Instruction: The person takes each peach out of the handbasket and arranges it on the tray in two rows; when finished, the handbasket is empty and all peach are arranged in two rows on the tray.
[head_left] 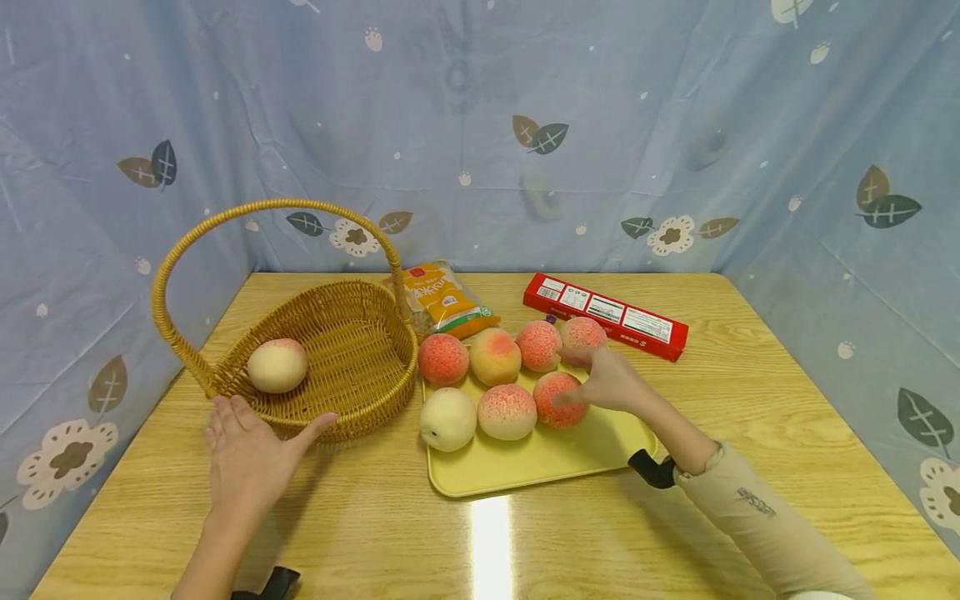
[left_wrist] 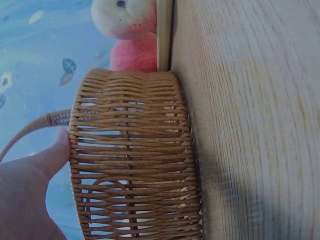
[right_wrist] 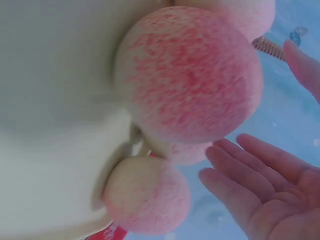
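My left hand [head_left: 251, 458] rests on the near rim of a wicker basket [head_left: 375, 408], its fingers and thumb spread. In the left wrist view the thumb touches the woven rim. One pale peach [head_left: 277, 367] lies inside the basket, at the left. Over a yellow tray [head_left: 517, 475], my right hand [head_left: 613, 382] reaches to a reddish-orange peach [head_left: 555, 398]. In the right wrist view its fingers are straight and apart from that peach [right_wrist: 190, 75]. Beside it are a pink-and-cream peach [head_left: 507, 412] and a white peach [head_left: 448, 419]. Several more peaches form the tray's back row.
Behind the tray lie an orange-and-clear food bag [head_left: 446, 296] and a long red box [head_left: 607, 315]. The basket's tall arched handle [head_left: 277, 202] rises above its left side. A blue patterned curtain [head_left: 465, 100] surrounds the wooden table [head_left: 360, 517].
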